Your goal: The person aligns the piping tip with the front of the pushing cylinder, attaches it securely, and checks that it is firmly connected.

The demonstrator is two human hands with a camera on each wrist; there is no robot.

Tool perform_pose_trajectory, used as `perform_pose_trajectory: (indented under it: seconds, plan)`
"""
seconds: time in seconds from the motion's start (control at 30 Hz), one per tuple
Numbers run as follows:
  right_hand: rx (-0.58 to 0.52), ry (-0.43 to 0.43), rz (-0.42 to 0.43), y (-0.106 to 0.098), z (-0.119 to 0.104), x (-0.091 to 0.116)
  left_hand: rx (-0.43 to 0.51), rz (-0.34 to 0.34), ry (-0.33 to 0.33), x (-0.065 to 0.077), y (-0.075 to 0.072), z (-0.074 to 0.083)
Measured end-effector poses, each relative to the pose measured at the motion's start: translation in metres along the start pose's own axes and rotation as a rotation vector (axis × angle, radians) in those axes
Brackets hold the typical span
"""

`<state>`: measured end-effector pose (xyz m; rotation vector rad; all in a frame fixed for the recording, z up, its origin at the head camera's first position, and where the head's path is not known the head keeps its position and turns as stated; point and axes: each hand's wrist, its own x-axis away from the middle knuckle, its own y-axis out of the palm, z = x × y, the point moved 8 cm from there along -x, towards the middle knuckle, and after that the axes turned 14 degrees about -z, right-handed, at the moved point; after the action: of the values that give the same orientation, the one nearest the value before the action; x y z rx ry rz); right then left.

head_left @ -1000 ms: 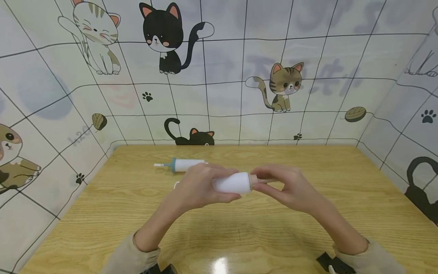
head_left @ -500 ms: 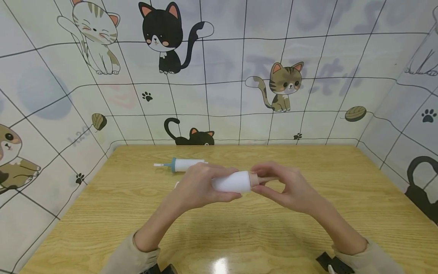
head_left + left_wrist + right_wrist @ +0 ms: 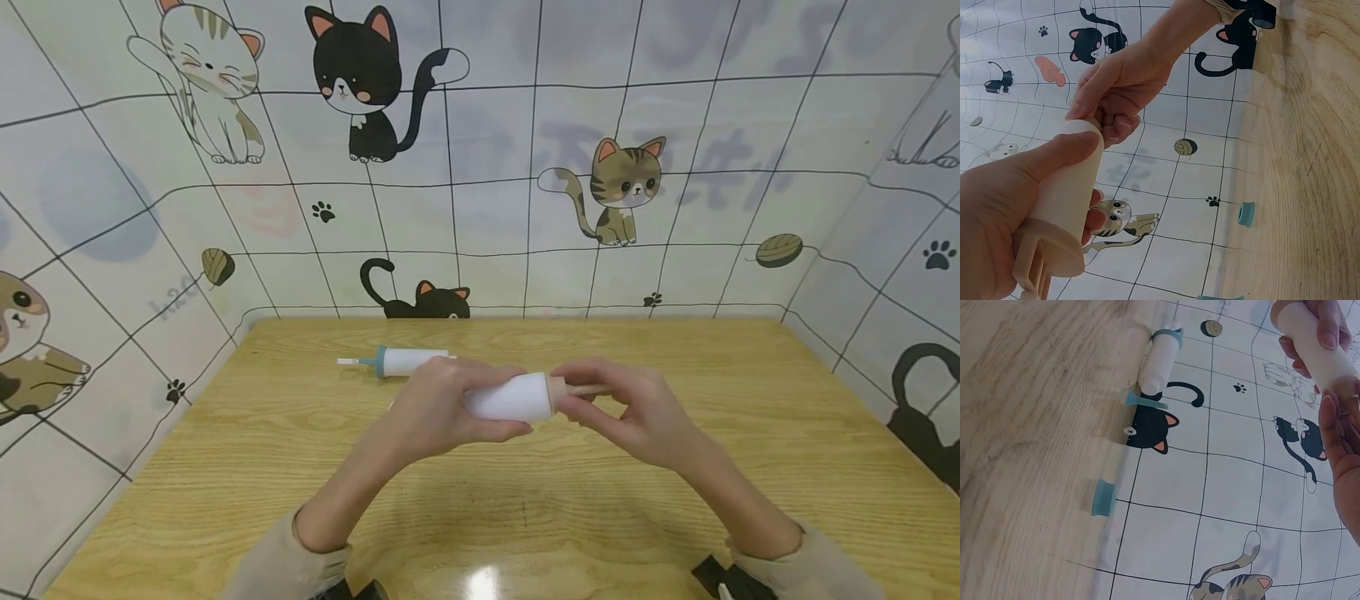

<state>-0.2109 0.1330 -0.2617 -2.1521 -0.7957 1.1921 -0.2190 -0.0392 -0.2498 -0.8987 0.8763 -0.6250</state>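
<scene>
My left hand (image 3: pixel 442 408) grips a white plastic tube (image 3: pixel 513 398) held above the table, its right end raised slightly. At that end sits a beige cap (image 3: pixel 557 392) with a thin stem (image 3: pixel 588 389) projecting right. The thumb and fingers of my right hand (image 3: pixel 637 408) pinch around this cap, partly hiding it and the stem. A beige flange with a handle-like piece (image 3: pixel 1047 250) shows at the tube's other end in the left wrist view. Behind my left hand, a second white tube with a teal collar (image 3: pixel 408 362) lies on the table.
In the right wrist view, a teal tapered piece (image 3: pixel 1146 401), a small white ring (image 3: pixel 1130 431) and a teal spool-shaped piece (image 3: pixel 1104 497) are along the wooden table's (image 3: pixel 487 500) far side. Cat-patterned walls (image 3: pixel 495 208) enclose its back and sides.
My right fingers have shifted slightly around the beige cap. The white tube's capped end has risen a little; the left hand stays nearly still around it.
</scene>
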Motion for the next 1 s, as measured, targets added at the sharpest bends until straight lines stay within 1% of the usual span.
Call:
perform_pose_trajectory:
  seconds: [0.13, 0.23, 0.3, 0.37, 0.5, 0.63, 0.8, 0.9, 1.0]
  plan:
    - [-0.106, 0.06, 0.017, 0.001, 0.005, 0.001, -0.059, 0.009, -0.021, 0.0, 0.0, 0.002]
    - [-0.151, 0.09, 0.036, 0.002, 0.007, 0.001, -0.081, 0.005, -0.029, 0.0, 0.001, 0.003]
    - [-0.131, 0.094, 0.045, 0.001, 0.006, 0.0, -0.082, 0.004, -0.027, 0.0, 0.001, 0.003]
    - [-0.081, 0.091, 0.048, 0.0, 0.006, 0.0, -0.083, 0.01, -0.02, -0.001, 0.0, 0.002]
    - [0.004, 0.06, 0.025, -0.001, 0.004, -0.001, -0.056, 0.029, 0.003, 0.0, -0.002, 0.001]
    - [0.004, 0.005, 0.0, -0.002, 0.001, -0.002, -0.015, 0.036, 0.017, 0.0, -0.003, 0.0]
    - [0.04, -0.057, 0.019, -0.003, -0.005, -0.002, 0.024, 0.021, 0.036, 0.0, -0.001, 0.0]
    - [0.071, -0.06, 0.035, -0.004, -0.007, -0.001, 0.035, 0.015, 0.033, 0.0, -0.001, 0.001]
    - [0.074, -0.036, 0.043, -0.005, -0.006, -0.001, 0.031, 0.017, 0.02, -0.001, 0.0, 0.002]
